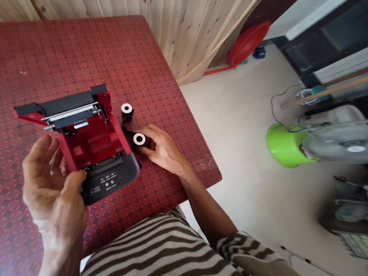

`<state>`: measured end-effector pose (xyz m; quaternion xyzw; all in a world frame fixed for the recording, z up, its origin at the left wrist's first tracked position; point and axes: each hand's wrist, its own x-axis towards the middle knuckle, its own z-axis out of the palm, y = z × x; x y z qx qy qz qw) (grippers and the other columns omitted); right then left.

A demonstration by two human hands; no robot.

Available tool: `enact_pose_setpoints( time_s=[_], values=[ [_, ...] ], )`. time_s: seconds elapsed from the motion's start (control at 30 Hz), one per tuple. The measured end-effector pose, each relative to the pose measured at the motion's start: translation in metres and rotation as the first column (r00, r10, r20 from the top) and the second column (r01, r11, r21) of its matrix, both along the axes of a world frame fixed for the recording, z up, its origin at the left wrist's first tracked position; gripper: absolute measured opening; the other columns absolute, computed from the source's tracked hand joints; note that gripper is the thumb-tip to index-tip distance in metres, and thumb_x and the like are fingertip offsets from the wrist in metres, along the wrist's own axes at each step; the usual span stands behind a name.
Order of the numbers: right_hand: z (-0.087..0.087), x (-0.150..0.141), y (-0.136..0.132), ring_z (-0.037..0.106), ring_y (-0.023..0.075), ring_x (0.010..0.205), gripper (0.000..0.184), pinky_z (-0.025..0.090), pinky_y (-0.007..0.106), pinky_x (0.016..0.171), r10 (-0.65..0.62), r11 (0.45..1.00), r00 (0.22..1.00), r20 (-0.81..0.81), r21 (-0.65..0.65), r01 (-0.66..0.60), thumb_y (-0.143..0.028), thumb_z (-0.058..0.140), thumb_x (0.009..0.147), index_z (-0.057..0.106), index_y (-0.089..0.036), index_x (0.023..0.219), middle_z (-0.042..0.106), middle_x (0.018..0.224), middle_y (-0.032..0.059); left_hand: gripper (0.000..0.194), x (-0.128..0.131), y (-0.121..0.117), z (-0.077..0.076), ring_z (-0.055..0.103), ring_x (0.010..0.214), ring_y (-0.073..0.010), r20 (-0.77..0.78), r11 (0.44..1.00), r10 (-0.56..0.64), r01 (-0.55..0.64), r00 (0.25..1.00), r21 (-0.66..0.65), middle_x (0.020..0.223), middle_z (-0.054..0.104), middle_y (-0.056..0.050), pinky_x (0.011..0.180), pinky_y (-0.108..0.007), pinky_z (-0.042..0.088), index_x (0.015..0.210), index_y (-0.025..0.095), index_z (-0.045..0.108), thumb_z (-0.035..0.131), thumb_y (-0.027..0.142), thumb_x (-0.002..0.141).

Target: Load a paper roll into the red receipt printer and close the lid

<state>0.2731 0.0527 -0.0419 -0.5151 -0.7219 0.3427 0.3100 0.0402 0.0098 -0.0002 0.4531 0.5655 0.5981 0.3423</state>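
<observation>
A small red and black printer (97,147) sits on the table with its lid (68,105) raised, so the red inner bay shows. At its left side is my left hand (52,182), thumb pressed on the corner of the black button panel and fingers curled round the red wall. To the right of the printer, my right hand (161,148) pinches a black ribbon roll (139,139) with a white core end. A strip of black ribbon links it to a second ribbon roll (126,109), which stands just behind it, apart from my fingers.
The red patterned table (152,64) ends at a right edge close to my right hand. Wooden boards (187,23) stand behind it. On the floor to the right are a green bucket (277,145), a fan (346,142) and a red basin (249,43).
</observation>
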Motion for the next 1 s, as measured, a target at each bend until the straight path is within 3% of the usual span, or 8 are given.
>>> enact_pose_setpoints(
  time_s=[0.1,0.27,0.5,0.63,0.73,0.83,0.93,1.0],
  values=[
    [-0.001,0.007,-0.008,0.066,0.0203,0.096,0.038,0.054,0.035,0.085,-0.053,0.999,0.998,-0.023,0.001,0.053,-0.012,0.060,0.086,0.072,-0.020,0.122,0.072,0.111,0.0063,0.077,0.000,-0.001,-0.001,0.059,0.145,-0.0341,-0.027,1.000,-0.009,0.009,1.000,0.000,0.148,0.066,-0.003,0.126,-0.071,0.044,0.139,0.034,0.065,0.069,0.002,0.069],
    [-0.003,0.015,-0.016,0.061,0.0157,0.075,0.033,0.051,0.030,0.067,-0.104,0.994,0.994,-0.025,-0.027,0.103,-0.018,0.061,0.086,0.070,-0.019,0.117,0.074,0.104,0.0040,0.075,0.001,-0.001,-0.002,0.061,0.143,-0.0325,-0.023,1.000,-0.016,0.017,1.000,0.017,0.146,0.067,-0.002,0.128,-0.067,0.045,0.138,0.032,0.067,0.069,0.000,0.070],
    [-0.008,-0.010,-0.013,0.065,0.0231,0.094,0.018,0.055,0.041,0.090,-0.171,0.985,0.983,0.062,-0.006,0.172,-0.023,0.068,0.089,0.069,-0.021,0.107,0.071,0.103,0.0057,0.072,-0.001,-0.003,-0.007,0.062,0.143,-0.0314,-0.027,1.000,-0.017,0.017,0.999,0.006,0.147,0.066,-0.004,0.128,-0.063,0.044,0.140,0.029,0.065,0.068,0.003,0.073],
    [-0.008,-0.010,-0.021,0.068,0.0255,0.110,0.036,0.055,0.044,0.098,-0.215,0.977,0.975,0.059,0.007,0.215,-0.017,0.064,0.088,0.064,-0.020,0.124,0.073,0.121,0.0098,0.070,-0.004,-0.007,-0.010,0.065,0.139,-0.0306,-0.010,1.000,-0.002,0.002,1.000,0.011,0.144,0.069,-0.005,0.126,-0.062,0.046,0.139,0.029,0.066,0.071,0.005,0.074],
    [0.008,0.004,-0.034,0.070,0.0227,0.097,0.053,0.058,0.041,0.086,-0.254,0.967,0.967,0.035,-0.020,0.255,-0.017,0.066,0.086,0.057,-0.020,0.138,0.074,0.124,0.0099,0.068,-0.008,-0.010,-0.008,0.067,0.135,-0.0300,-0.086,0.998,0.055,-0.054,0.995,0.013,0.141,0.071,-0.003,0.125,-0.061,0.047,0.138,0.031,0.068,0.077,0.011,0.074],
    [0.036,0.015,-0.046,0.066,0.0171,0.081,0.061,0.054,0.034,0.071,-0.237,0.968,0.969,-0.075,-0.108,0.229,-0.018,0.070,0.087,0.052,-0.025,0.145,0.076,0.118,0.0050,0.067,-0.008,-0.012,0.000,0.065,0.136,-0.0340,-0.179,0.986,0.143,-0.125,0.973,0.109,0.143,0.071,-0.005,0.122,-0.065,0.047,0.138,0.030,0.069,0.084,0.022,0.073],
    [0.061,0.014,-0.051,0.072,0.0189,0.101,0.064,0.057,0.036,0.087,-0.165,0.985,0.965,-0.202,-0.084,0.150,-0.010,0.071,0.083,0.052,-0.027,0.142,0.075,0.123,0.0030,0.067,-0.002,-0.015,0.015,0.064,0.136,-0.0387,-0.200,0.964,0.208,-0.166,0.957,0.207,0.142,0.072,-0.007,0.119,-0.069,0.047,0.136,0.028,0.072,0.088,0.030,0.071],
    [0.072,0.008,-0.050,0.072,0.0201,0.112,0.060,0.057,0.037,0.097,-0.115,0.993,0.955,-0.275,-0.069,0.100,-0.008,0.074,0.082,0.055,-0.028,0.136,0.075,0.125,0.0027,0.063,0.003,-0.019,0.026,0.062,0.140,-0.0392,-0.231,0.968,0.216,-0.177,0.949,0.177,0.145,0.070,-0.004,0.120,-0.070,0.047,0.136,0.031,0.072,0.086,0.034,0.075]
  ],
)
